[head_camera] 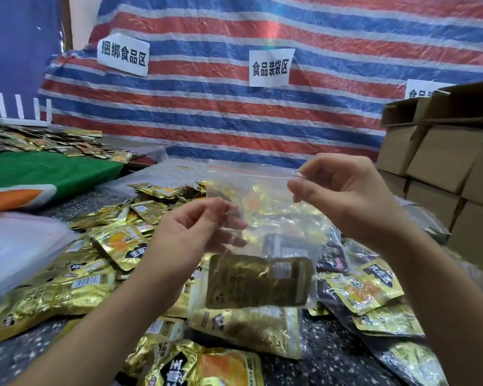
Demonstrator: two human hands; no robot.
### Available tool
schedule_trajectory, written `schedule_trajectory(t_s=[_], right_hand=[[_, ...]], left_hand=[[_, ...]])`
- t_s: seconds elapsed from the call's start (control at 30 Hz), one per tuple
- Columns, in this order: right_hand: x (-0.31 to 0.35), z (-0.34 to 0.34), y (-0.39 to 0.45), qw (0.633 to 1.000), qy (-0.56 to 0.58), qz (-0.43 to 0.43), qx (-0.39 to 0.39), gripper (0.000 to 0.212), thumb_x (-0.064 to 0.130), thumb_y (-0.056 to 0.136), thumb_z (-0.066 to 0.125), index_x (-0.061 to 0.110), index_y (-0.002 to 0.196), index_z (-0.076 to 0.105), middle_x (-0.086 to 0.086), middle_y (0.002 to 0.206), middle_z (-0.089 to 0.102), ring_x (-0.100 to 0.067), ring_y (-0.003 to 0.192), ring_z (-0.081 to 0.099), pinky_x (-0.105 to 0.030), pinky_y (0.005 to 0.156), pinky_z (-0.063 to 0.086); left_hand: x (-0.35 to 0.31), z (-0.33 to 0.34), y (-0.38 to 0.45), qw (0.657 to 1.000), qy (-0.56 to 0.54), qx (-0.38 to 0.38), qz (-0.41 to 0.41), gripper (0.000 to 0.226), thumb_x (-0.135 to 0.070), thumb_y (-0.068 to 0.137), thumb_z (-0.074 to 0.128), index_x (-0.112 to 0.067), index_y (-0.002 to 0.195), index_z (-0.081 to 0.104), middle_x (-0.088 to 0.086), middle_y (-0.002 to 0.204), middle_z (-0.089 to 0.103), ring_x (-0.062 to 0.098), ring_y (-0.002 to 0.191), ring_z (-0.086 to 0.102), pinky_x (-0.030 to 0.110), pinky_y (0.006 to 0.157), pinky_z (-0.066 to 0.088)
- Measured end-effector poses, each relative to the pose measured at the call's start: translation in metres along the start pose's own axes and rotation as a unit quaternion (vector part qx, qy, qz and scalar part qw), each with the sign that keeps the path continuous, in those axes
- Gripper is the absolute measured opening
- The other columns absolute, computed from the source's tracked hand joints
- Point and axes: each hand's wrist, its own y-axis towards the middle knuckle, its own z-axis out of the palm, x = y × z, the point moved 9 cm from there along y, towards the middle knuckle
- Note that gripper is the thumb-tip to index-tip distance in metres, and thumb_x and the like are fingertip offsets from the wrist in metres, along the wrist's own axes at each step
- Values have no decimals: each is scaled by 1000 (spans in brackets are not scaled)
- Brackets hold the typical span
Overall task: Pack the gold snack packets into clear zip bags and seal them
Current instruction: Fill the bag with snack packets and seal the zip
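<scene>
Head view of a packing station. A clear zip bag is held up in the air above the surface, between both hands, its mouth uppermost and a red zip line visible along the top edge. The right hand pinches the bag's upper right corner between thumb and fingertips, so its grip is narrow and closed on the plastic. The left hand holds the bag's left edge lower down, fingers curled behind the film and showing through it; its grip is likewise closed on the bag. A gold snack packet lies crosswise in the bottom of the bag, seen through the plastic, with its printed back facing the camera. Beneath and around the bag, loose gold packets are heaped on the dark speckled surface, some face up with an orange picture and black lettering, some face down. A filled bag of packets lies flat just below the held one. A second heap of packets sits on a green cloth at far left. Stacked cardboard boxes stand at right. A red, white and blue striped tarpaulin forms the backdrop and carries white paper signs with Chinese characters.
</scene>
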Motion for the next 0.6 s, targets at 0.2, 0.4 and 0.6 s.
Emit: schedule_trajectory(t_s=[0.2,0.4,0.6], right_hand=[[-19,30,-6,984,-128,43,113,14,21,91,68,15,78,71,0,68,67,-6,59,55,-18,55,42],[-26,37,-7,982,-140,42,117,21,27,92,64,14,77,72,2,69,66,-6,64,55,-15,58,42],[-40,53,-12,970,-163,64,170,24,31,95,62,18,77,70,6,72,65,-8,72,58,-17,66,44]], left_hand=[[7,-1,1,999,34,-8,-14,28,-44,79,61,-20,89,72,6,86,76,23,69,73,22,57,56],[14,-8,3,998,43,-31,-19,40,-48,75,61,-15,94,71,6,85,76,23,70,74,21,56,54],[26,-13,5,997,51,-41,-36,36,-45,81,57,-13,90,72,5,84,76,21,71,73,17,55,52]])
